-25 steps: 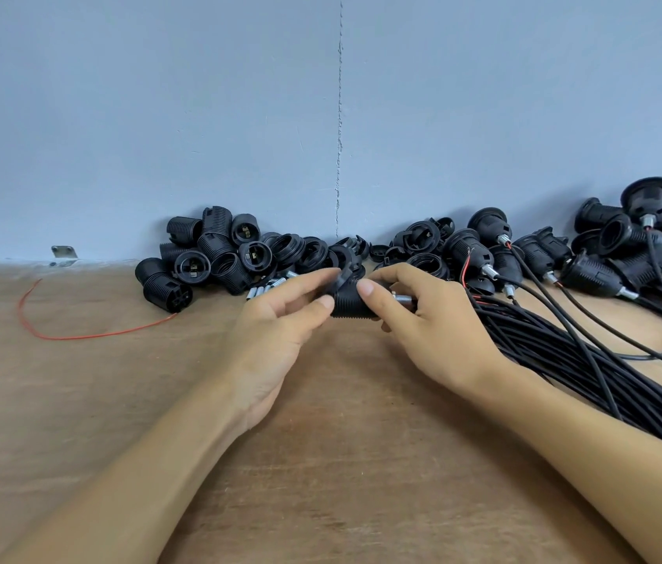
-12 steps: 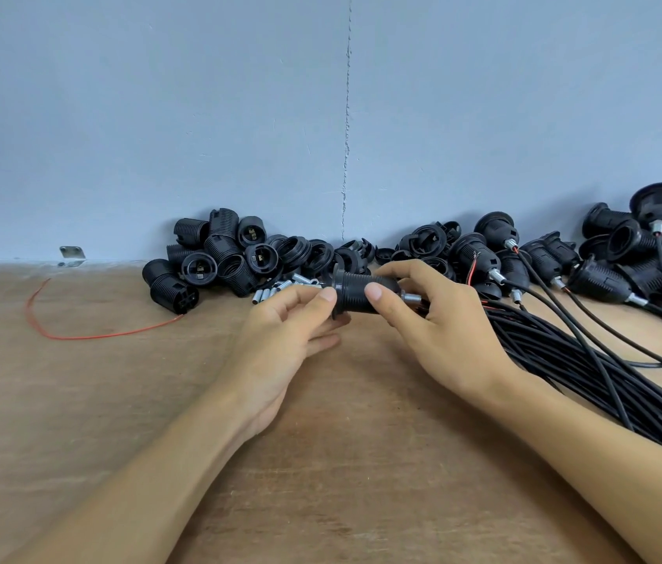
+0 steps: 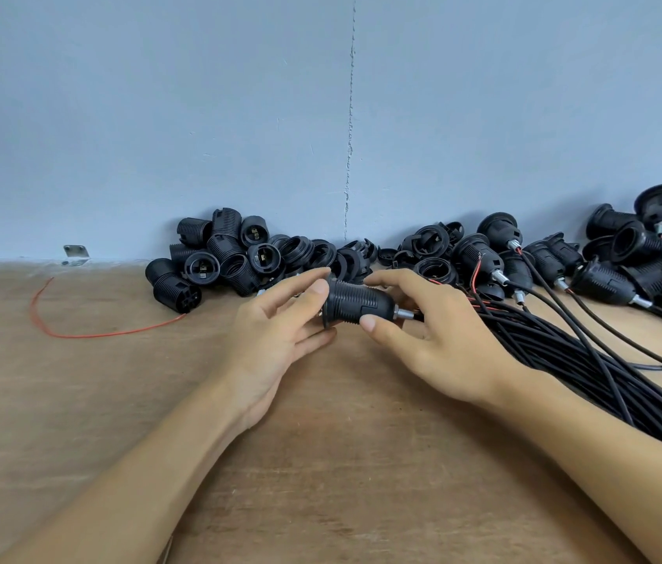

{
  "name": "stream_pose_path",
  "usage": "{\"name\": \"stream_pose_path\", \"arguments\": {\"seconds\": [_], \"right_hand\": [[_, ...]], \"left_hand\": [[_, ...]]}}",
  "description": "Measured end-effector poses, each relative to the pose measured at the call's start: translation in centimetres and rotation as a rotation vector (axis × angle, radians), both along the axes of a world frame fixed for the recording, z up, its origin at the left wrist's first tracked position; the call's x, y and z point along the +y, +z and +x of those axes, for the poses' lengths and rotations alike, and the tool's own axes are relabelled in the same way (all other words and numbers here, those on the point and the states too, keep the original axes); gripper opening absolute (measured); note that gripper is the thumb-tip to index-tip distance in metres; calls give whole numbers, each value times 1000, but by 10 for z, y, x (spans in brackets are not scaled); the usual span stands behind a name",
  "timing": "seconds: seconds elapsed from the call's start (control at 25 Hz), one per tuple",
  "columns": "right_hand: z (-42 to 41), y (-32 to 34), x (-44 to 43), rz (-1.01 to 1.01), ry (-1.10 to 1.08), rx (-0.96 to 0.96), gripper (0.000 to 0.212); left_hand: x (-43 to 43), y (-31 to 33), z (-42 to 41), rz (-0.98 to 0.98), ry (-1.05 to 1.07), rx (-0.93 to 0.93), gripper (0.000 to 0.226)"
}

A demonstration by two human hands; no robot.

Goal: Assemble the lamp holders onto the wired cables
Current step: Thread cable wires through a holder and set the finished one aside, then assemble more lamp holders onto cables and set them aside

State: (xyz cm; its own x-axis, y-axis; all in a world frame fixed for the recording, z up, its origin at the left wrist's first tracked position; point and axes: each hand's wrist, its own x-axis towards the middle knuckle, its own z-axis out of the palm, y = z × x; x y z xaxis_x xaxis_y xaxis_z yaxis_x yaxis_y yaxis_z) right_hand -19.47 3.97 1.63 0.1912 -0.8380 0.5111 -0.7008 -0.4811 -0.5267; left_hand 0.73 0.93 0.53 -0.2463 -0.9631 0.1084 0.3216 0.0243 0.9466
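The lamp holder (image 3: 356,301) is showing more of its ribbed body than before, held just above the bench (image 3: 117,400). The left hand (image 3: 276,335) is pinching its flanged end; the right hand (image 3: 439,339) is loosely gripping its body, thumb under, forefinger over.

Black lamp holder (image 3: 358,304) between left hand (image 3: 280,339) and right hand (image 3: 439,339)

A blue-grey wall (image 3: 158,116) with a vertical seam (image 3: 349,156) backs the wooden tabletop (image 3: 77,400).
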Motion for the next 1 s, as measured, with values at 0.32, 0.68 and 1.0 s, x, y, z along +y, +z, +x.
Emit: {"name": "stream_pose_path", "arguments": {"seconds": [0.32,0.68,1.0], "right_hand": [[-1,0,-3,42,38,-15,30],[4,4,-2,118,21,-143,29],[-2,-1,-1,165,114,-98,23]], "left_hand": [[-1,1,5,10,-28,5,38],[-1,2,6,4,-86,31,41],[-1,1,5,3,-64,-9,36]]}}
